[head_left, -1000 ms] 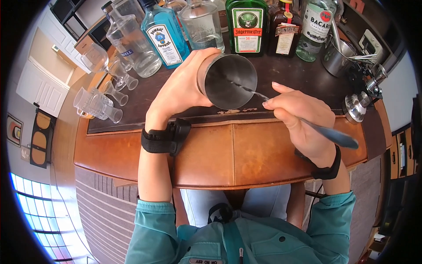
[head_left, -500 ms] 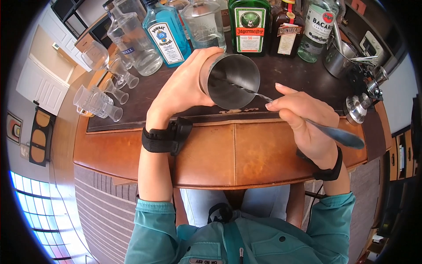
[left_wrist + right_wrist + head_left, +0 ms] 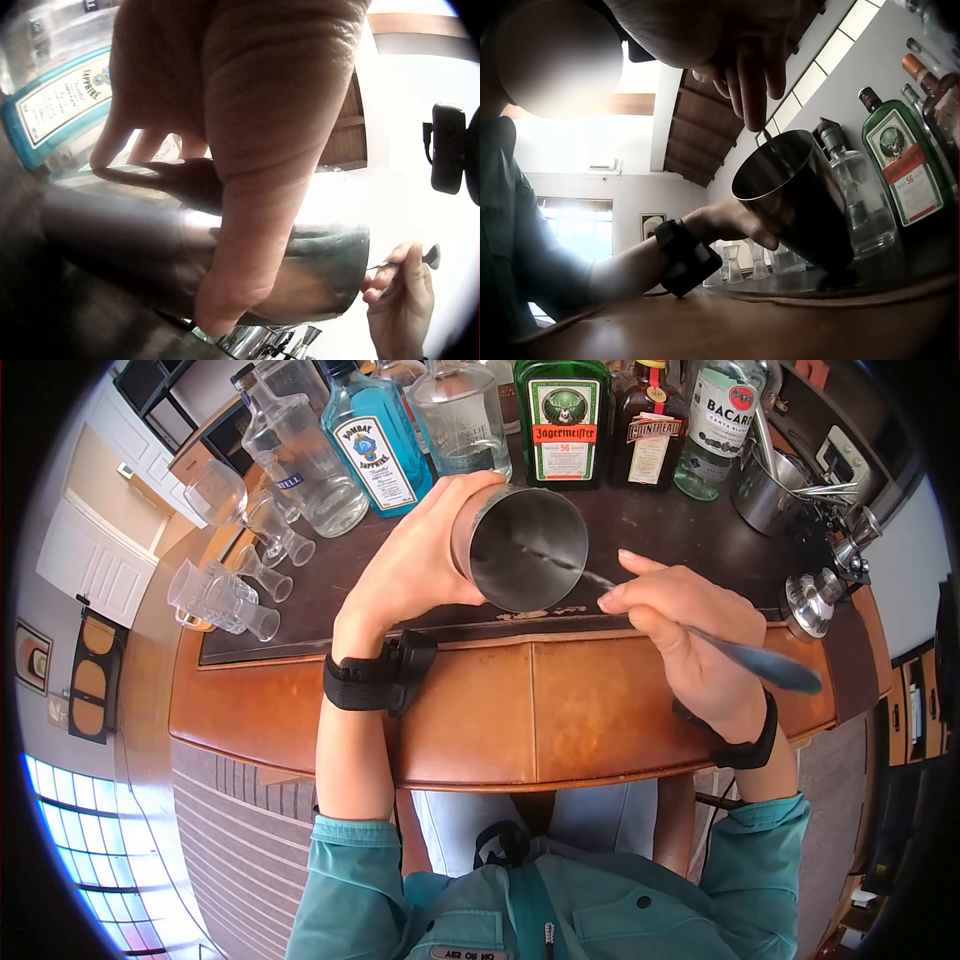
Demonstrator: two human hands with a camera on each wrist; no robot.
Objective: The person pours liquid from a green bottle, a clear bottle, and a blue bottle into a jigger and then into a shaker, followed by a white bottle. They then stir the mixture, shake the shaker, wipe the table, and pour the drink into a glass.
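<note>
My left hand (image 3: 410, 555) grips a metal shaker tin (image 3: 535, 585) round its side, thumb across the near wall in the left wrist view. The tin (image 3: 821, 217) leans with its mouth toward me, its base low over the dark desk top in the right wrist view. My right hand (image 3: 695, 630) pinches a bar spoon (image 3: 765, 667) by its twisted shaft. The thin shaft runs over the rim into the tin, where its far tip is lost in shadow. A broad, flat end of the spoon sticks out behind the right hand.
Behind the tin stand a blue gin bottle (image 3: 375, 450), a green Jägermeister bottle (image 3: 563, 430) and several others. Small glasses (image 3: 225, 600) sit at the left. A metal cup of bar tools (image 3: 765, 500) and a strainer-topped shaker piece (image 3: 810, 605) stand at the right.
The right hand and spoon have shifted slightly right, then partly back left, the shaft changing its angle inside the tin. The left hand and tin have moved only a little.
</note>
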